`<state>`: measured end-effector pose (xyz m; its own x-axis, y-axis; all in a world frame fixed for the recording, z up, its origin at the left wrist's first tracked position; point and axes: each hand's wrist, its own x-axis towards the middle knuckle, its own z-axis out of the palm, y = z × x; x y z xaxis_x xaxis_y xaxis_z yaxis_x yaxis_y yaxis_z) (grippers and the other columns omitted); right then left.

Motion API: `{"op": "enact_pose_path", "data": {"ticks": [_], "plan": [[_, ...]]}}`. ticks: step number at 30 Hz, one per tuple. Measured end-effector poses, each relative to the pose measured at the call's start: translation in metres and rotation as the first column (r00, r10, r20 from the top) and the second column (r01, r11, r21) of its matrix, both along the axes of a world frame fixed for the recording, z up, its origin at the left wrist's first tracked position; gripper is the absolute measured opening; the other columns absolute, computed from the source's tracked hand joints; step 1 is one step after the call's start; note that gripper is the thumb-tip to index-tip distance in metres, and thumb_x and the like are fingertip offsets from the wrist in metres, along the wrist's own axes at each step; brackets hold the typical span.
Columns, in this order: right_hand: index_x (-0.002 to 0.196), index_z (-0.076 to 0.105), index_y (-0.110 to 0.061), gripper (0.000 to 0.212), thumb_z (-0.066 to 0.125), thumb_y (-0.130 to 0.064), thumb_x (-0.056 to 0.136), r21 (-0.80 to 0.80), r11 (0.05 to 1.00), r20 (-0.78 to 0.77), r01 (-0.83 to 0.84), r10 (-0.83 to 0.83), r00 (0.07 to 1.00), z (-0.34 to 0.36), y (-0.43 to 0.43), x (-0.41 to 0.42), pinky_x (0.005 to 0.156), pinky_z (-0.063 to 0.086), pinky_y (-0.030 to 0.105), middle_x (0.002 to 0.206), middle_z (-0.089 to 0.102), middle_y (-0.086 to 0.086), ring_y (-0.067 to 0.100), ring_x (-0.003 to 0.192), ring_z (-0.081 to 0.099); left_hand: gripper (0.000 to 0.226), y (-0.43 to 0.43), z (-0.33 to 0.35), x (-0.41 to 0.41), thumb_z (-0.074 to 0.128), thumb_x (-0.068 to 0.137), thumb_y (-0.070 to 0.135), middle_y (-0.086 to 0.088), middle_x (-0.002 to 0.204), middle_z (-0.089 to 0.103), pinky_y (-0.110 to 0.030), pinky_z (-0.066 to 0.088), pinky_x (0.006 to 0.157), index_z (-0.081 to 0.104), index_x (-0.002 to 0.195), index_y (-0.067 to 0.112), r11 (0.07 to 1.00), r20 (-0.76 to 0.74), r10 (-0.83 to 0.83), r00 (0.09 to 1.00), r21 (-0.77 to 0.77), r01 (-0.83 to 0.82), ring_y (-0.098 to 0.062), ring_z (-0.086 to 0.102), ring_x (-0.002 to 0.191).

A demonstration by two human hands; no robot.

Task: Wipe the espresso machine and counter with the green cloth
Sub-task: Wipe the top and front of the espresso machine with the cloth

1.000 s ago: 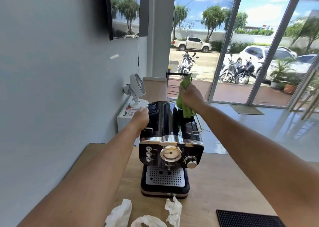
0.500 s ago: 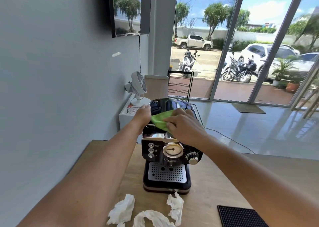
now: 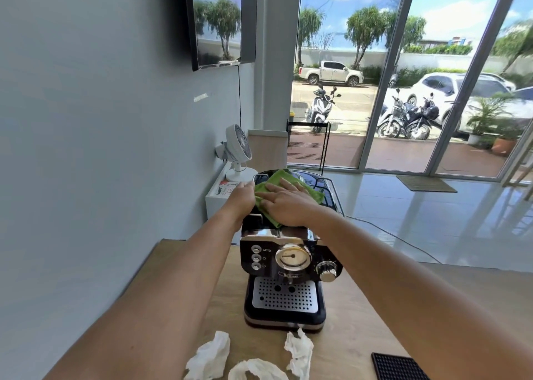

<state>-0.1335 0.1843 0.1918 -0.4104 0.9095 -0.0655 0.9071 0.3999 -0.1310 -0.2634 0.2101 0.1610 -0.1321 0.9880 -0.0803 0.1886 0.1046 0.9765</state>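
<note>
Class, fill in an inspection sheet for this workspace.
Surface: wooden counter carrying the machine.
Job's things: espresso machine upright; green cloth spread on its top.
Clutter: three crumpled tissues in front; black mat near right.
Hands: right hand flat on the cloth; left hand at the machine's top left edge, grip unclear.
Cables: one cable trails across the floor; another hangs beneath the wall screen.
Surroundings: white fan, glass doors, motorbikes outside.

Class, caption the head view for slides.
Right hand presses green cloth atop espresso machine; left hand touches its side.

Tissues [image 3: 210, 356] litter counter [image 3: 360, 322] before espresso machine [image 3: 285, 267] (right side open).
</note>
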Motion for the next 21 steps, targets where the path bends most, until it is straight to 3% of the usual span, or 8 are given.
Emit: {"op": "enact_pose_path", "data": {"ticks": [4, 7, 11, 17, 21], "plan": [[0.151, 0.024, -0.041, 0.048, 0.02, -0.047, 0.104, -0.049, 0.987, -0.038, -0.152, 0.151, 0.988, -0.001, -0.025, 0.031, 0.119, -0.006, 0.043, 0.162, 0.011, -0.017, 0.01, 0.15, -0.004, 0.048, 0.002, -0.003, 0.0, 0.029, 0.103, 0.031, -0.007, 0.149, 0.041, -0.045, 0.032, 0.114, 0.036, 0.147, 0.014, 1.0, 0.005, -0.022, 1.0, 0.005, 0.022, -0.025, 0.04, 0.135], [0.151, 0.03, -0.036, 0.046, 0.024, -0.042, 0.105, -0.043, 0.996, -0.1, -0.083, 0.079, 0.992, 0.006, -0.008, 0.039, 0.119, 0.002, 0.044, 0.162, 0.016, -0.015, 0.012, 0.15, 0.002, 0.047, 0.003, -0.004, -0.003, 0.029, 0.104, 0.029, -0.005, 0.148, 0.043, -0.043, 0.03, 0.116, 0.039, 0.146, 0.013, 0.999, -0.002, -0.033, 0.999, 0.021, 0.033, -0.022, 0.04, 0.136], [0.153, 0.027, -0.034, 0.049, 0.022, -0.042, 0.104, -0.016, 0.997, -0.083, 0.079, -0.08, 0.993, 0.001, 0.008, 0.012, 0.12, -0.001, 0.046, 0.164, 0.01, -0.01, 0.018, 0.151, -0.004, 0.045, 0.003, -0.005, -0.004, 0.028, 0.104, 0.03, -0.007, 0.145, 0.047, -0.045, 0.033, 0.114, 0.043, 0.143, 0.014, 0.999, -0.006, -0.044, 0.999, -0.002, 0.044, -0.024, 0.044, 0.133], [0.152, 0.028, -0.037, 0.049, 0.022, -0.046, 0.104, 0.034, 0.991, -0.099, -0.128, 0.131, 0.986, -0.009, -0.039, 0.023, 0.119, -0.006, 0.04, 0.161, 0.017, -0.018, 0.008, 0.15, 0.001, 0.048, 0.002, -0.001, -0.002, 0.028, 0.102, 0.033, -0.008, 0.146, 0.046, -0.049, 0.036, 0.111, 0.04, 0.145, 0.016, 0.998, -0.033, -0.041, 0.999, -0.039, 0.04, -0.028, 0.045, 0.132], [0.15, 0.029, -0.041, 0.052, 0.021, -0.054, 0.101, 0.047, 0.998, -0.146, -0.05, 0.056, 0.988, -0.008, -0.05, 0.045, 0.121, 0.005, 0.048, 0.16, 0.018, -0.02, 0.006, 0.149, 0.003, 0.05, 0.004, 0.0, -0.002, 0.028, 0.098, 0.035, -0.015, 0.143, 0.048, -0.051, 0.035, 0.111, 0.045, 0.139, 0.012, 0.998, -0.069, -0.032, 0.997, -0.048, 0.029, -0.032, 0.045, 0.131]]}}
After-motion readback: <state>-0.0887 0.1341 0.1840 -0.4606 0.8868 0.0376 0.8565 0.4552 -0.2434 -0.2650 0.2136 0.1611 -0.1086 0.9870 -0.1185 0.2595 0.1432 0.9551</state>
